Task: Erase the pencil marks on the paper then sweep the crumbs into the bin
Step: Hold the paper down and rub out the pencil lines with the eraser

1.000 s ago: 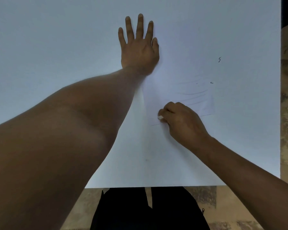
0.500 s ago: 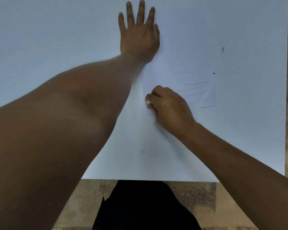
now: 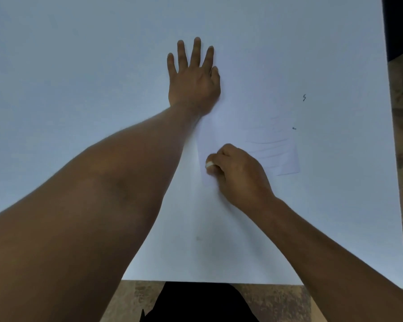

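Eraser [image 3: 209,164] in right hand [image 3: 239,175]

Your left hand [image 3: 193,82] and right hand [image 3: 239,175] are bare — no sleeves, rings or watch — and you wear dark clothing [image 3: 203,303] below.

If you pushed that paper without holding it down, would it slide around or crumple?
Probably both. The paper looks thin and lies flat on a smooth white table, so it would likely slide. The left hand is pressed flat on its far corner, while the right hand rubs; unpinned, the sheet might buckle.
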A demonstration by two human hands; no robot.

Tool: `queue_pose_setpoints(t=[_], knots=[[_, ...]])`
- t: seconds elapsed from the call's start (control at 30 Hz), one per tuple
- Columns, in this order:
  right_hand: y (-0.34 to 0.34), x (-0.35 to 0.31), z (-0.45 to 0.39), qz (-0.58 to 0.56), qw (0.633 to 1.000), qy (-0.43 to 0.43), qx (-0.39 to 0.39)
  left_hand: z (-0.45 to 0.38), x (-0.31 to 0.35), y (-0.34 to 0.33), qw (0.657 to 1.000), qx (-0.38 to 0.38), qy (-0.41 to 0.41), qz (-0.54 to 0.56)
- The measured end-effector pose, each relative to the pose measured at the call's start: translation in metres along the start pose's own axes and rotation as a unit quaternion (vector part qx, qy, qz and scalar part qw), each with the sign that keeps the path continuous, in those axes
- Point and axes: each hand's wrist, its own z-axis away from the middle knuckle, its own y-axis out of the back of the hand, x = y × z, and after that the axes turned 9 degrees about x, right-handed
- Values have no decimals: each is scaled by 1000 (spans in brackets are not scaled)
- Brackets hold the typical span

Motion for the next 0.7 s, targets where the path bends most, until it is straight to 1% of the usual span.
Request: queue_pose_setpoints(t=[0.07,0.13,0.2,0.37,0.47,0.53,0.7], knots=[[1,8,-5,-60,997,-38,24,2,1,-2,1000,-11,-2,3],[3,15,-10,-123,984,-100,79,8,3,-5,1000,-17,-4,13],[6,20,-15,-147,973,-147,99,6,2,-3,999,-22,-4,40],[9,17,-14,-170,967,-181,60,16,-3,20,998,-9,-11,64],[10,17,-16,-183,961,-199,52,40,-1,27,998,6,-13,65],[10,16,-16,-195,956,-216,47,59,1,24,998,3,-7,65],[13,20,-18,-212,948,-235,38,93,4,8,995,-24,-62,68]])
